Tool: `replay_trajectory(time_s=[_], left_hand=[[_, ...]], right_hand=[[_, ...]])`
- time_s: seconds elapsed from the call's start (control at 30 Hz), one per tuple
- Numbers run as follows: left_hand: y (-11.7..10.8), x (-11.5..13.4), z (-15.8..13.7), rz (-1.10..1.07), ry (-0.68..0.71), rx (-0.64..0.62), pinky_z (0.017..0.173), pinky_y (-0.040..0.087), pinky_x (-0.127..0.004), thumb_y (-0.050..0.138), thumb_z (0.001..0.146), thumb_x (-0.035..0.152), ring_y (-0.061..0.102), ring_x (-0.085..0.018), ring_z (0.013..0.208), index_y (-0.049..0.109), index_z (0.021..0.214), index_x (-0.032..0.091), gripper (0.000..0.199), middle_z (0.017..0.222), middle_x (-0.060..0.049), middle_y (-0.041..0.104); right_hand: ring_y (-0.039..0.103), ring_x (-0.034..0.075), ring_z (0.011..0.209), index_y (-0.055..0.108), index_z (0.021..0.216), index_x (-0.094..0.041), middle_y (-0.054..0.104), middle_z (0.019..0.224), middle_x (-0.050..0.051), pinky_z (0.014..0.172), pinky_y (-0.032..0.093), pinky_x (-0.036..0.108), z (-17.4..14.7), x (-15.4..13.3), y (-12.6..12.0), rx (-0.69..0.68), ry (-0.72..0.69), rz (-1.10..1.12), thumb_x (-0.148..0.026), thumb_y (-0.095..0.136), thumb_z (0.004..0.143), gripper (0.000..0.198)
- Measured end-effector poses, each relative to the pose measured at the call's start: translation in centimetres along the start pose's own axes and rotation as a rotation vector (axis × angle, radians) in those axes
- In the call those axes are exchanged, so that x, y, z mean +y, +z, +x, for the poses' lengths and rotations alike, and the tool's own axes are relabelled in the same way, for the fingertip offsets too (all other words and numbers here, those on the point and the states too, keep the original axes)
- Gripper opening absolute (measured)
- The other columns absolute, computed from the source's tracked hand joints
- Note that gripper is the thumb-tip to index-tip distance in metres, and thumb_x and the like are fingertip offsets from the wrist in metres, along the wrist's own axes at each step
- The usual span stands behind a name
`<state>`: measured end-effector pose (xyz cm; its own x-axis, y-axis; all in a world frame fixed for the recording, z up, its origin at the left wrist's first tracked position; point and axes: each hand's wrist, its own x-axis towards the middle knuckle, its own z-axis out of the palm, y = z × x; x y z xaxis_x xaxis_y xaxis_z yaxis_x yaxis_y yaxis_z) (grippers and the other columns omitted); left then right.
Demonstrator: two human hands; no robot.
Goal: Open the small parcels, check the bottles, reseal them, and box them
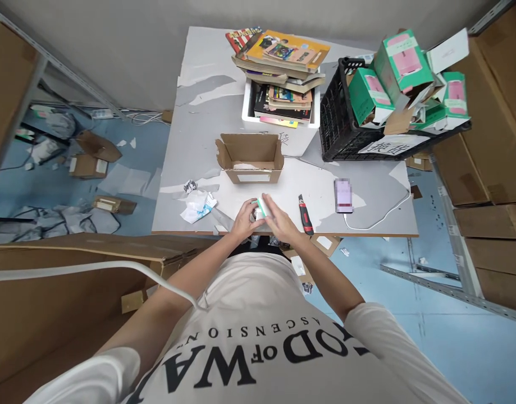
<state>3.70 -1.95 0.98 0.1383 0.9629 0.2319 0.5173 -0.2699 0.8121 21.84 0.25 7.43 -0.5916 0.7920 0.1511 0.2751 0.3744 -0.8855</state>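
Near the front edge of the table, both hands are closed around a small white and green box [262, 208]. My left hand [245, 219] grips it from the left, with the fingers curled at its side. On the other side, my right hand [279, 219] presses its fingers along the box; its underside is hidden. Just beyond the hands stands an open cardboard box [251, 152] with its flaps up. A red and black utility knife [305, 215] lies to the right of my right hand. Crumpled white paper [199, 205] lies to the left.
A white bin [297, 141] piled with books [289, 53] stands at the back. Right of it, a black crate [339, 120] holds several green and pink boxes [403, 59]. A phone [343, 196] on a white cable [378, 224] lies at right. A large cardboard box [72, 308] stands at lower left.
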Motion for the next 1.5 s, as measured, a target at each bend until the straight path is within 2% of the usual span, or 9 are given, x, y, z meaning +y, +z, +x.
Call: replay_trajectory(time_s=[0.17,0.33,0.57,0.77,0.9,1.03,1.13,1.3,1.5], left_hand=[[0.4,-0.3,-0.2,-0.099,-0.079,0.033,0.097,0.047,-0.044,0.070,0.073,0.047,0.051,-0.027,0.122,0.032,0.135,0.018,0.078,0.133,-0.017,0.048],[-0.3,-0.7,0.1,-0.116,-0.142,-0.011,0.095,0.049,-0.041,0.077,0.064,0.042,0.056,-0.027,0.117,0.037,0.133,0.018,0.083,0.129,-0.015,0.054],[-1.3,-0.5,0.5,-0.116,-0.180,-0.050,0.095,0.049,-0.040,0.079,0.062,0.047,0.061,-0.026,0.108,0.047,0.128,0.017,0.080,0.122,-0.013,0.061],[-1.2,-0.1,0.1,-0.107,-0.183,-0.083,0.100,0.046,-0.042,0.077,0.065,0.046,0.056,-0.028,0.119,0.036,0.138,0.017,0.089,0.134,-0.016,0.053],[-0.8,-0.4,-0.1,-0.124,-0.165,-0.119,0.106,0.041,-0.045,0.075,0.068,0.044,0.046,-0.031,0.129,0.026,0.144,0.015,0.095,0.143,-0.019,0.043],[-0.2,-1.5,0.0,-0.130,-0.155,-0.223,0.112,0.030,-0.052,0.068,0.075,0.043,0.026,-0.034,0.141,0.012,0.148,0.009,0.098,0.152,-0.026,0.024],[-0.1,-2.4,0.1,-0.122,-0.150,-0.303,0.113,0.026,-0.055,0.068,0.075,0.043,0.016,-0.036,0.144,0.004,0.149,0.007,0.104,0.154,-0.029,0.014],[-1.1,-3.5,-0.1,-0.050,-0.200,-0.356,0.111,0.027,-0.058,0.076,0.064,0.044,0.020,-0.039,0.142,0.017,0.147,0.007,0.108,0.152,-0.029,0.021],[-4.2,-4.1,0.4,0.029,-0.386,-0.456,0.112,0.030,-0.050,0.069,0.065,0.045,0.040,-0.036,0.133,0.043,0.134,0.008,0.082,0.143,-0.023,0.043]], right_hand=[[0.023,0.031,0.142,0.044,0.139,-0.020,0.032,0.151,0.015,0.111,0.022,0.059,1.5,0.7,-0.3,-0.182,-0.103,-0.372,-0.043,0.045,0.092,0.052],[0.039,0.027,0.130,0.047,0.135,-0.020,0.046,0.138,0.016,0.109,0.031,0.051,2.8,1.5,-1.0,-0.244,-0.177,-0.393,-0.047,0.050,0.090,0.053],[0.034,0.030,0.134,0.052,0.130,-0.021,0.044,0.141,0.016,0.109,0.027,0.057,3.4,2.0,-0.8,-0.341,-0.180,-0.486,-0.051,0.051,0.089,0.051],[0.020,0.035,0.142,0.051,0.131,-0.022,0.031,0.153,0.014,0.109,0.025,0.059,3.0,1.7,-0.1,-0.377,-0.151,-0.656,-0.051,0.049,0.089,0.052],[0.021,0.038,0.140,0.041,0.140,-0.018,0.027,0.154,0.016,0.108,0.024,0.060,3.0,1.0,0.1,-0.384,-0.111,-0.736,-0.051,0.050,0.089,0.061],[0.031,0.037,0.131,0.035,0.144,-0.022,0.026,0.152,0.017,0.101,0.037,0.054,3.6,0.0,-0.2,-0.419,-0.088,-0.754,-0.053,0.057,0.084,0.072],[0.031,0.037,0.128,0.038,0.141,-0.029,0.024,0.152,0.015,0.086,0.050,0.047,3.9,-0.8,-0.4,-0.469,-0.067,-0.823,-0.042,0.066,0.080,0.069],[0.041,0.032,0.114,0.043,0.133,-0.028,0.044,0.131,0.017,0.073,0.055,0.039,4.7,-1.8,-0.3,-0.547,-0.024,-0.942,-0.027,0.065,0.082,0.055],[0.042,0.031,0.111,0.049,0.121,-0.022,0.044,0.122,0.016,0.073,0.054,0.039,5.9,-2.2,-1.3,-0.576,0.025,-0.934,-0.032,0.061,0.084,0.040]])
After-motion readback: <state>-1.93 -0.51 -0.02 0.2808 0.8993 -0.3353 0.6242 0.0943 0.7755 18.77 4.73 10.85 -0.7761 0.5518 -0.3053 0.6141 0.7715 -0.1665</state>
